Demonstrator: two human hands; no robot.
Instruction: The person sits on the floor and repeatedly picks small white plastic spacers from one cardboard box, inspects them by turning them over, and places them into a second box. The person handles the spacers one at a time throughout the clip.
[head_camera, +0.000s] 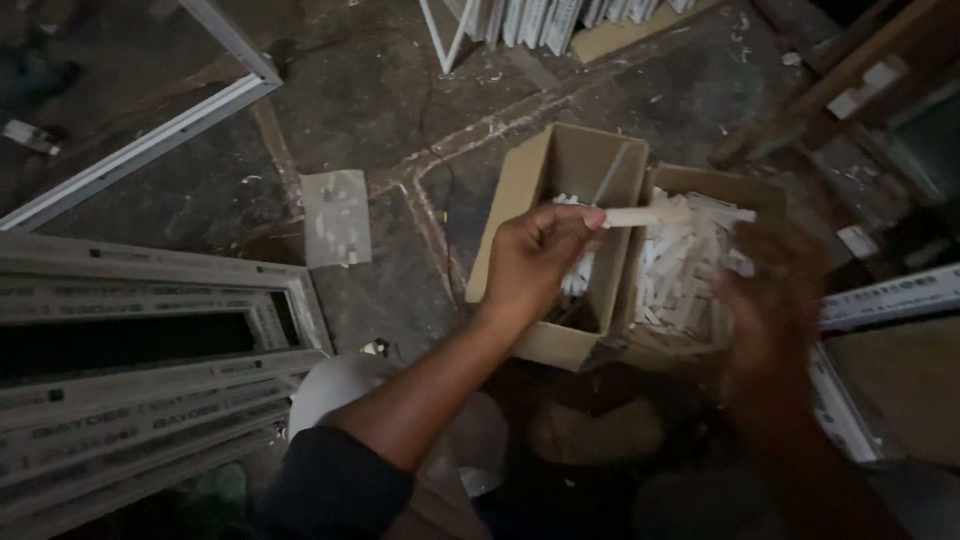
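Observation:
My left hand (535, 260) pinches one end of a short white plastic strip (645, 216) and holds it level above two open cardboard boxes. The left box (520, 190) holds a few white strips at its bottom. The right box (745, 188) is piled with several white strips (675, 280). My right hand (775, 300) is blurred and hovers over the right box's pile; whether it holds anything cannot be made out.
White window frame profiles (130, 350) lie stacked at the left. Another white frame (150, 145) leans on the dark floor at the upper left. More profiles (530, 20) stand at the top. A white profile (890, 298) and wooden pieces (850, 70) sit at the right.

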